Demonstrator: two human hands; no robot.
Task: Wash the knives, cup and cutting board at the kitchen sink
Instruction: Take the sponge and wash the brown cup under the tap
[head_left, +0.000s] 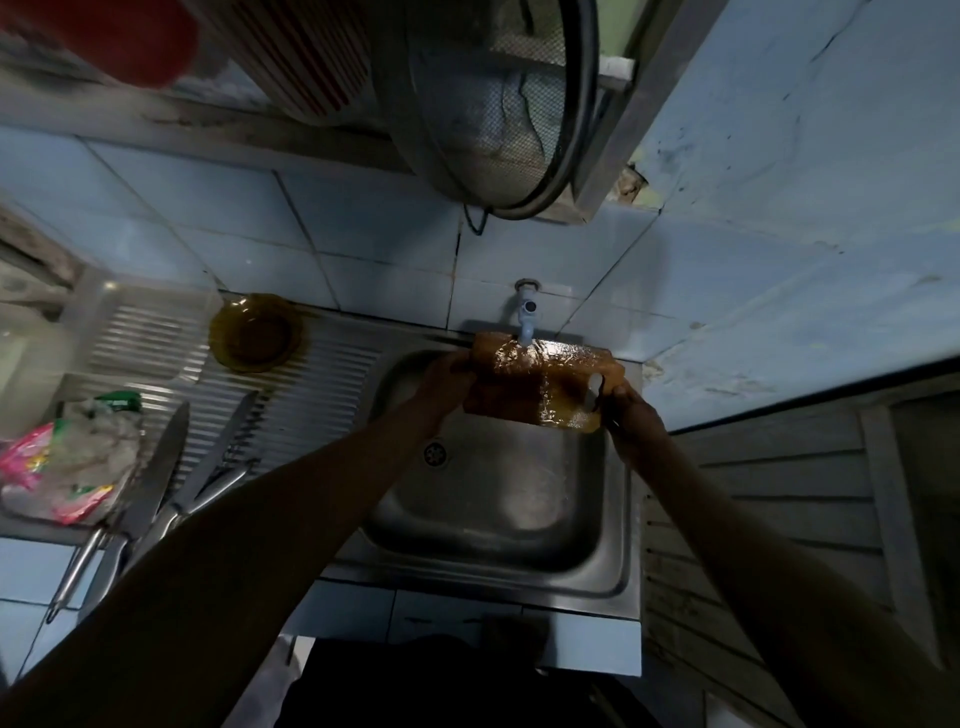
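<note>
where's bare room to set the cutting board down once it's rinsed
Free: the ribbed drainboard strip between the amber glass bowl and the sink rim, and the sink basin itself. Crowded: front left, where knives and plastic bags lie.

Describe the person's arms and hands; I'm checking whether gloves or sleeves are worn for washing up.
Both forearms are bare up to the frame edge: no sleeves show. The left hand and right hand wear no gloves. No watch, bracelet or ring is visible, though the dim light hides fine detail.
</note>
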